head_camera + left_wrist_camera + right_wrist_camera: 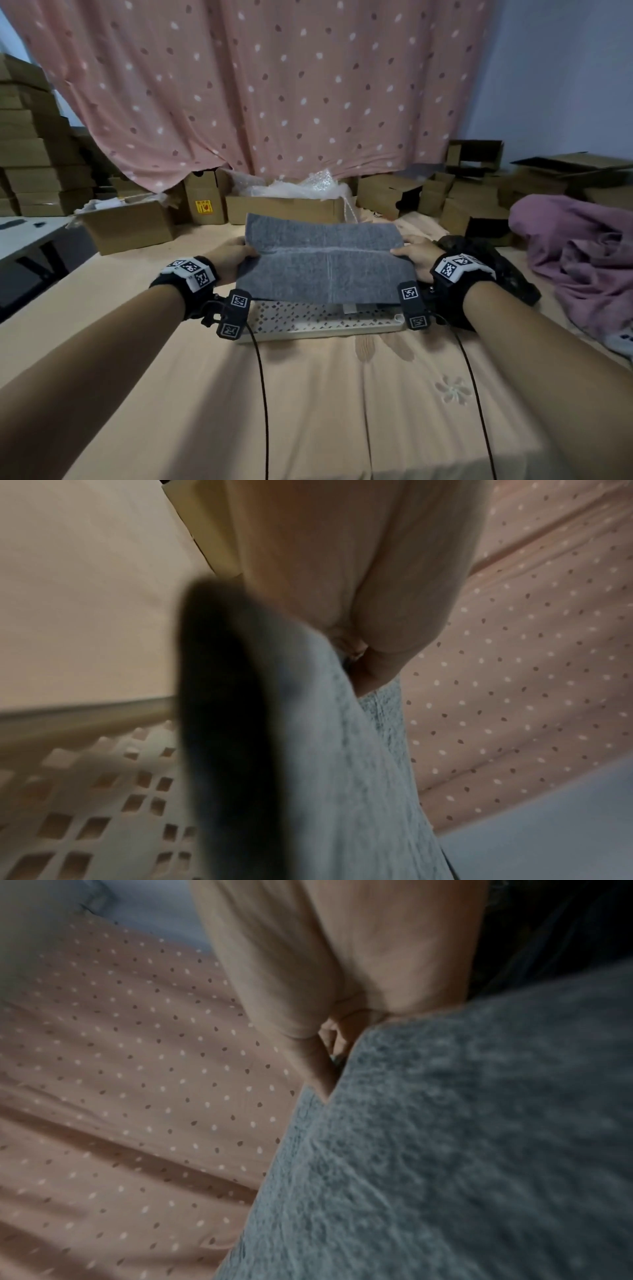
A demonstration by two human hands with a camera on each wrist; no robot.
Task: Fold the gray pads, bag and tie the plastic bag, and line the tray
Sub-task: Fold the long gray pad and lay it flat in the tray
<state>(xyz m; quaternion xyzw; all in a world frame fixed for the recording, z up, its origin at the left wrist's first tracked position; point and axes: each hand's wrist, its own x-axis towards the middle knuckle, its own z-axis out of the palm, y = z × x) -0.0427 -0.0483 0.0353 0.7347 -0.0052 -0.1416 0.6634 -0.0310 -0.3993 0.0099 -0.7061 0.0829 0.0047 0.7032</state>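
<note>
Fingers (369, 674) of both hands pinching gray pad (322, 263), tray (308, 318) beneath mostly hidden.

**What I see strapped to my wrists**

My forearms are bare, with no sleeves. Each wrist wears a black band topped by a white block printed with black-and-white square markers. From the inner side of each band a black bracket juts out, carrying two more small square markers, one above the other. A thin black cable drops from each bracket and trails back toward me. My left hand (233, 255) and right hand (416, 255) wear no gloves.
</note>
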